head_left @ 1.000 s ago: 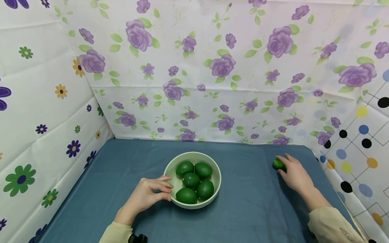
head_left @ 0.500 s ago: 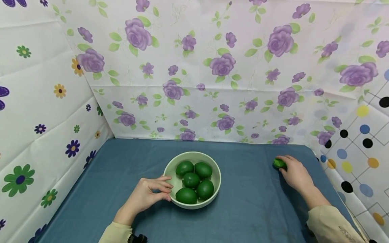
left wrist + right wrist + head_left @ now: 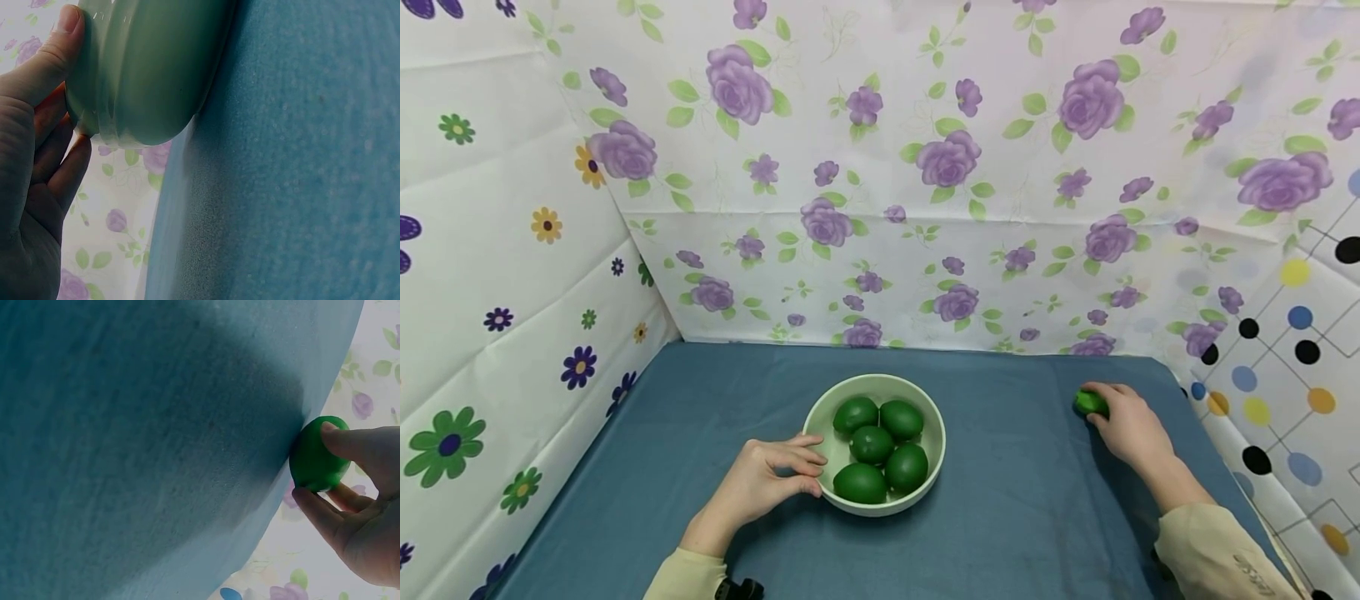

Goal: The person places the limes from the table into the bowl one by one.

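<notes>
A pale green bowl [image 3: 934, 468] stands on the blue cloth with several dark green, egg-shaped fruits [image 3: 860, 483] in it. My left hand [image 3: 767, 479] grips the bowl's left rim, and in the left wrist view the thumb [image 3: 59, 47] lies against the bowl's outer side. Far to the right, my right hand [image 3: 1129, 427] pinches one smooth green egg-shaped fruit [image 3: 317, 456] between thumb and fingers, close over the cloth. The palm hides part of that fruit in the head view. Inside the bowl the fruits lie side by side.
A blue cloth [image 3: 1000, 533] covers the table. Behind it hangs a white sheet with purple roses [image 3: 951, 158]. Patterned sheets close off the left [image 3: 535, 275] and right [image 3: 1285, 400] sides. A black device [image 3: 741, 589] sits at the left wrist.
My right hand's fingers have drawn together around the green fruit, and more of the fruit shows. The left hand and the bowl have stayed in place.
</notes>
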Action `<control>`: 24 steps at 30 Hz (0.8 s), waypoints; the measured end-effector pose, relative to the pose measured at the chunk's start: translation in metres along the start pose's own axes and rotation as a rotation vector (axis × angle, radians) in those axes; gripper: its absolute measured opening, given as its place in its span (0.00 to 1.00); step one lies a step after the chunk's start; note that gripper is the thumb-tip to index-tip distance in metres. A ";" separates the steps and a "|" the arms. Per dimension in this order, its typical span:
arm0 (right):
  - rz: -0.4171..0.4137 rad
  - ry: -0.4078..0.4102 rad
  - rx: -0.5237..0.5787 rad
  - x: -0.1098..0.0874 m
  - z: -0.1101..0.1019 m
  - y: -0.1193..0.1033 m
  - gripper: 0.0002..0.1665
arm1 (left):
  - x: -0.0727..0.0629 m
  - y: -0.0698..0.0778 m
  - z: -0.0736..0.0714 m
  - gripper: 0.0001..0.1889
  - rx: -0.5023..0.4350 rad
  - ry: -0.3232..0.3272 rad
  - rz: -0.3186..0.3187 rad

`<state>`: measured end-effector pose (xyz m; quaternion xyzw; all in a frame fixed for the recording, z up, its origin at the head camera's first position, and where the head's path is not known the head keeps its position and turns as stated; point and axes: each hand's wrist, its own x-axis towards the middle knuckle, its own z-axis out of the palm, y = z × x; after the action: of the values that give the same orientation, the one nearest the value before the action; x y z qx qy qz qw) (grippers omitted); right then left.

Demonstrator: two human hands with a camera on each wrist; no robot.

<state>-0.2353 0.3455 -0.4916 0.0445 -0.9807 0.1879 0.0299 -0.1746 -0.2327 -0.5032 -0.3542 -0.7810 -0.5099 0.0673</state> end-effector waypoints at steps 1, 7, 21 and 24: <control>0.002 0.000 0.000 0.000 0.000 0.000 0.30 | 0.000 0.000 0.000 0.08 0.000 0.001 -0.001; 0.018 -0.005 -0.002 0.001 -0.001 -0.001 0.30 | 0.000 -0.001 0.000 0.08 0.003 -0.001 0.000; 0.028 -0.034 -0.012 0.004 0.001 -0.001 0.34 | 0.001 0.000 0.000 0.08 -0.005 0.005 -0.008; 0.028 -0.031 -0.007 0.003 0.000 -0.002 0.34 | 0.000 0.000 0.000 0.08 -0.008 0.004 -0.017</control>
<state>-0.2378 0.3437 -0.4910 0.0338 -0.9822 0.1844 0.0121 -0.1748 -0.2322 -0.5033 -0.3469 -0.7817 -0.5144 0.0632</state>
